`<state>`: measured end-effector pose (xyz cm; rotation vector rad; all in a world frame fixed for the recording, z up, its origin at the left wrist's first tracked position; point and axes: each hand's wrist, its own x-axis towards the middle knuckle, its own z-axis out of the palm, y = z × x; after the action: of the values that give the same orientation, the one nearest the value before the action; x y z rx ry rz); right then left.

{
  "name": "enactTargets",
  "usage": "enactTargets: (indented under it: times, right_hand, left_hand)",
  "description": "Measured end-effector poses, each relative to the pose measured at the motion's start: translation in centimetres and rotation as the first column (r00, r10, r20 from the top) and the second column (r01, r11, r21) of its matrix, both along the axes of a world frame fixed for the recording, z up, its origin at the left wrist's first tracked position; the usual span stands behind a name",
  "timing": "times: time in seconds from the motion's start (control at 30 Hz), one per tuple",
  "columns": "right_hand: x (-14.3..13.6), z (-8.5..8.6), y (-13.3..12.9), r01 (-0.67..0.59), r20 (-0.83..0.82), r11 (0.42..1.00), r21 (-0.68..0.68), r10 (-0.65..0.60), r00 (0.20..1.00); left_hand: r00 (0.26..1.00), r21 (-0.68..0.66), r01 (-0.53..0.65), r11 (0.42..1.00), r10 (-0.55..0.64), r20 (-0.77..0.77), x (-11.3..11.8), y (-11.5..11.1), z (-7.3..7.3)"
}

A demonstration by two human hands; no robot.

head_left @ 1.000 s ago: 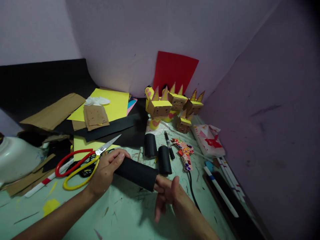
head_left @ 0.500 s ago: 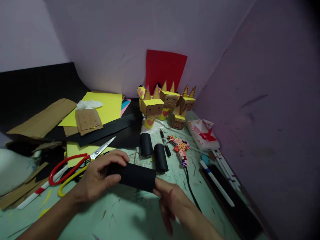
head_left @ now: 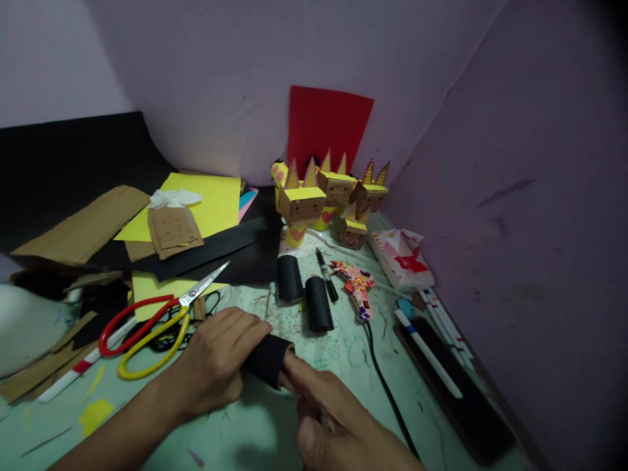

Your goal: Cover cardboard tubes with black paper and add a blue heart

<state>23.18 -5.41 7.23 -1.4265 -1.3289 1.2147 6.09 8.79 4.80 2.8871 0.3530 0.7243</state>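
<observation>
A black paper-covered tube (head_left: 269, 358) is held above the table, its brown cardboard edge showing at the right end. My left hand (head_left: 220, 353) is wrapped around it from above and hides its left part. At the open right end, fingers of my right hand (head_left: 338, 418) reach into the mouth; the thumb is apart, below the tube. Two more black tubes, one (head_left: 289, 278) behind the other (head_left: 318, 304), stand just beyond. A black pen (head_left: 326, 275) lies beside them. Scissors (head_left: 184, 302) with red and yellow handles lie open left of my left hand.
Several cardboard box-head figures (head_left: 301, 206) with yellow horns stand at the back, before a red sheet (head_left: 328, 124). A floral-wrapped glue gun (head_left: 360, 288) trails a black cord. Right are a tissue pack (head_left: 405, 258) and a dark tray (head_left: 471, 405). Yellow paper (head_left: 220, 203) and cardboard (head_left: 88, 226) lie left.
My left hand has slid right along the tube and closed over it, covering more. My right fingers have gone from the tube's edge into its opening, and its end now turns towards me.
</observation>
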Motion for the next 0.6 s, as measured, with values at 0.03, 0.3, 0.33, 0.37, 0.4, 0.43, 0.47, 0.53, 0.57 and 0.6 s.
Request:
enactTargets:
  times: [0.03, 0.3, 0.33, 0.37, 0.4, 0.43, 0.47, 0.53, 0.57, 0.6]
  right_hand:
    - [0.0, 0.0, 0.0, -0.01, -0.062, 1.0, -0.008, 0.009, 0.998]
    - [0.5, 0.9, 1.4, -0.169, -0.329, 0.985, -0.033, 0.149, 0.932]
    - [0.6, 0.8, 1.4, -0.173, -0.325, 0.985, -0.027, 0.155, 0.933]
    - [0.7, 0.6, 1.4, -0.173, -0.309, 0.985, -0.02, 0.158, 0.938]
    - [0.8, 0.4, 1.3, -0.169, -0.28, 0.985, -0.011, 0.16, 0.947]
    - [0.9, 0.2, 1.1, -0.161, -0.24, 0.987, -0.004, 0.155, 0.958]
    - [1.0, 0.0, 1.0, -0.137, -0.193, 0.991, 0.002, 0.135, 0.972]
    - [0.9, -0.4, 0.8, -0.05, -0.101, 0.999, 0.005, 0.05, 0.994]
    - [0.8, -0.5, 0.7, -0.012, -0.073, 1.0, 0.002, 0.012, 0.997]
    - [0.7, -0.6, 0.6, 0.011, -0.063, 1.0, -0.005, -0.012, 0.998]
  left_hand:
    - [1.0, 0.006, -0.006, 1.0, 0.006, -0.004, 0.0, 0.0, -0.1]
    - [0.998, -0.045, -0.02, 0.999, 0.017, -0.057, 0.0, -0.4, -0.6]
    - [0.998, -0.065, -0.034, 0.997, 0.03, -0.064, 0.0, -0.5, -0.7]
    - [0.996, -0.088, -0.053, 0.995, 0.046, -0.077, 0.0, -0.6, -0.7]
    - [0.994, -0.109, -0.072, 0.991, 0.063, -0.09, 0.0, -0.6, -0.8]
    - [0.992, -0.123, -0.091, 0.988, 0.079, -0.102, 0.0, -0.7, -0.9]
    - [0.989, -0.129, -0.111, 0.985, 0.097, -0.11, 0.0, -0.7, -0.9]
    - [0.985, -0.124, -0.148, 0.981, 0.135, -0.111, 0.1, -0.7, -1.0]
    - [0.983, -0.119, -0.163, 0.979, 0.15, -0.105, 0.1, -0.7, -1.0]
    - [0.982, -0.12, -0.173, 0.978, 0.161, -0.102, 0.1, -0.7, -1.0]
